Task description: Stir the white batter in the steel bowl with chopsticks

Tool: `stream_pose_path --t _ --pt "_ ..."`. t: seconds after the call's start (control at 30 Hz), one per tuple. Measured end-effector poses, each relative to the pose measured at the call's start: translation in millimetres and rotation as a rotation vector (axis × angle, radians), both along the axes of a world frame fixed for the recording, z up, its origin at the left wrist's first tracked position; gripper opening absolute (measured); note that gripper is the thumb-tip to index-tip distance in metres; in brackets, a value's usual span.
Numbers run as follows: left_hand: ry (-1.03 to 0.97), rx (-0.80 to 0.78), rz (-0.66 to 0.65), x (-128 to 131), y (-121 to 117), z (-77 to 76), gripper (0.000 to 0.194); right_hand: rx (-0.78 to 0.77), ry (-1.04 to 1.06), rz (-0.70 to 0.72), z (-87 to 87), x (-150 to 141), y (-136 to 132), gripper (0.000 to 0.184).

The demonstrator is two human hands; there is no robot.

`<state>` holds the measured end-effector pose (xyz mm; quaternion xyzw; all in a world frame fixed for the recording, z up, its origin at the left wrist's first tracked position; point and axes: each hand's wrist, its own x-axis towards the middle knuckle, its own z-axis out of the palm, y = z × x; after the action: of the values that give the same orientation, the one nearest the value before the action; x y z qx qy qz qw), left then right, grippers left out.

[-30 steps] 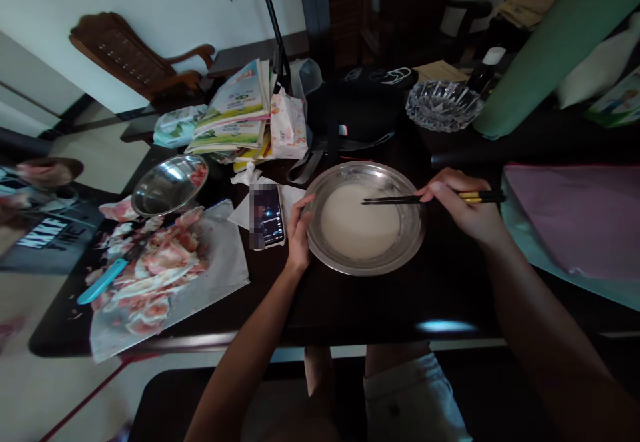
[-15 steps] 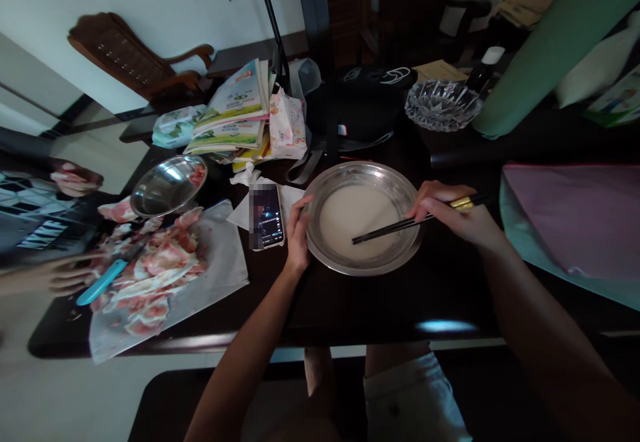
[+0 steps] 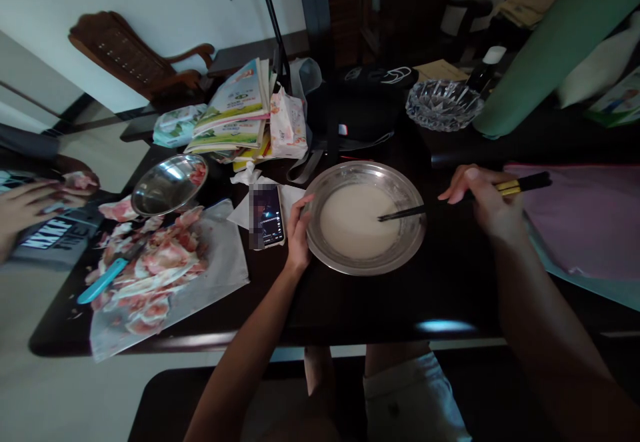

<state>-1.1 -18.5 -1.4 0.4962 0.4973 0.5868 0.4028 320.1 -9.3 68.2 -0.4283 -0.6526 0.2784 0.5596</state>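
A wide steel bowl [image 3: 414, 245] of milky, pale liquid [image 3: 357, 222] stands on the dark table in front of me. My left hand [image 3: 299, 232] grips the bowl's left rim, fingers along the outer side. Off the bowl's right edge, my right hand [image 3: 480, 195] is closed around a pair of black chopsticks [image 3: 403, 213] with gold bands. Their tips dip into the liquid right of its middle. Close beside my left hand lies a phone [image 3: 270, 215] with a lit screen, on white paper [image 3: 293, 199].
At left, raw meat pieces [image 3: 165, 262] and a blue-handled knife [image 3: 103, 281] lie on a plastic sheet [image 3: 225, 249]. A second steel bowl [image 3: 167, 189] sits behind them. Another person's hands [image 3: 50, 199] hold a piece of meat. Booklets [image 3: 235, 109] and a glass dish [image 3: 443, 105] are farther back.
The chopstick tips swept toward me and left, then back right through the liquid. My right hand has drawn away to the right. The other person's hands came together around the meat.
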Motion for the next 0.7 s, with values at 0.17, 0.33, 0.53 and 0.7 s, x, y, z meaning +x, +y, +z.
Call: stream_pose_path --t 0.17,0.33,0.53,0.7 --pt "0.004 0.002 -0.018 -2.1 0.2 -1.9 0.036 -0.075 0.010 0.172 1.7 -0.9 -3.5 0.047" --pt "-0.008 -0.009 -0.030 -1.7 0.3 -1.9 0.035 -0.077 -0.178 0.290 1.1 -16.6 -4.8 0.040" --pt "-0.026 0.005 -0.010 0.2 0.5 -0.7 0.035 -0.001 -0.313 0.201 -5.9 -25.5 1.3 0.023" --pt "-0.019 0.005 -0.009 -0.8 0.8 -1.6 0.035 0.012 -0.190 -0.008 -4.0 -13.1 2.3 0.038"
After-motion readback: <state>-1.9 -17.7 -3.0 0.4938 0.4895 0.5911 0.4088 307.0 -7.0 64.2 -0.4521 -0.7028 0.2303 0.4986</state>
